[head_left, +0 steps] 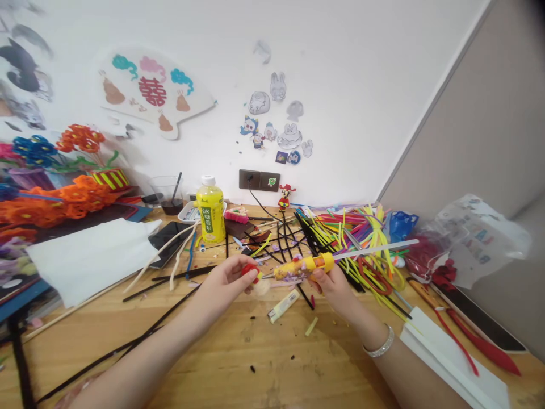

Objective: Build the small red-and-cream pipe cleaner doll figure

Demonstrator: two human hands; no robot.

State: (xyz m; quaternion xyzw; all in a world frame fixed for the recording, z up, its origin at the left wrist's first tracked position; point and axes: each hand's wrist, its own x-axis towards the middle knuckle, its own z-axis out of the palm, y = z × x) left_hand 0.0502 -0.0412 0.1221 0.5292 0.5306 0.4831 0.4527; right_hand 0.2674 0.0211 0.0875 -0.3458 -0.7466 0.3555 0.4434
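Observation:
My left hand (235, 278) pinches a small fuzzy piece (251, 271) in red, yellow and cream, its exact kind unclear. Closed around the handle of a yellow hot glue gun (304, 267) is my right hand (334, 287). The gun points left, its nozzle touching or very close to the fuzzy piece; I cannot tell which. A long whitish glue stick (374, 250) sticks out of its back end. Below the two hands a small pale tube-like packet (283, 307) lies on the wooden table.
A yellow drink bottle (210, 210) stands behind my left hand, near a clear cup (170, 193). Pipe cleaners (366, 244) pile up at the right, beside red-handled scissors (481, 341). White paper (93, 255) and orange fuzzy flowers (55, 204) lie left. A wall socket (259, 180) holds a plugged cable.

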